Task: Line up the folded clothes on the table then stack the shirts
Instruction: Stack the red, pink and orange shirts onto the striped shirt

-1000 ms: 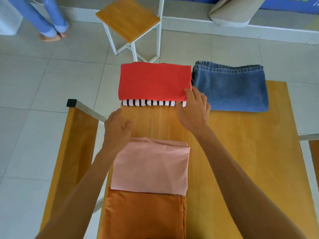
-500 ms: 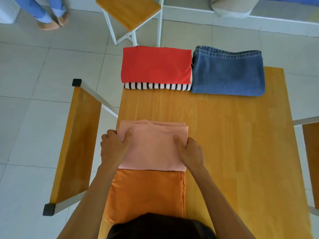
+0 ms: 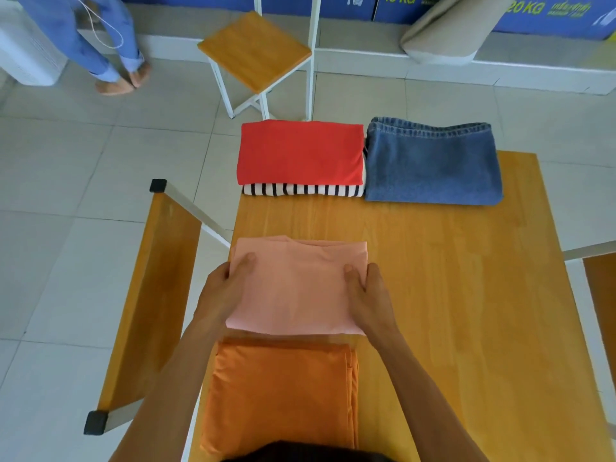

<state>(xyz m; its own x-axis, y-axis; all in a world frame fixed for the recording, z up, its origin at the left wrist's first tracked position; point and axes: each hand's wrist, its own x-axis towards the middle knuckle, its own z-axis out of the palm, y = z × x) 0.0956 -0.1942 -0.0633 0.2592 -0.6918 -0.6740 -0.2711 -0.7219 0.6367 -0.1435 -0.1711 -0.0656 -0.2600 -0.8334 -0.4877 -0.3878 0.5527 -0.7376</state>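
A folded pink shirt (image 3: 296, 285) lies at the left middle of the wooden table (image 3: 450, 295). My left hand (image 3: 225, 288) grips its left edge and my right hand (image 3: 368, 295) grips its right edge, thumbs on top. Its near edge looks slightly raised over a folded orange garment (image 3: 283, 391) at the near left. At the far edge, a folded red shirt (image 3: 300, 151) rests on a black-and-white striped shirt (image 3: 300, 190). Folded blue jeans (image 3: 433, 165) lie just right of that stack.
A wooden bench (image 3: 150, 295) stands along the table's left side, another (image 3: 603, 288) at the right. A wooden stool (image 3: 255, 50) with white legs stands on the tiled floor beyond. A person's legs (image 3: 100, 38) are at the far left.
My right hand left the red shirt and my left hand drew back; both now grip the pink shirt's sides. The view has tilted, showing more of the floor.
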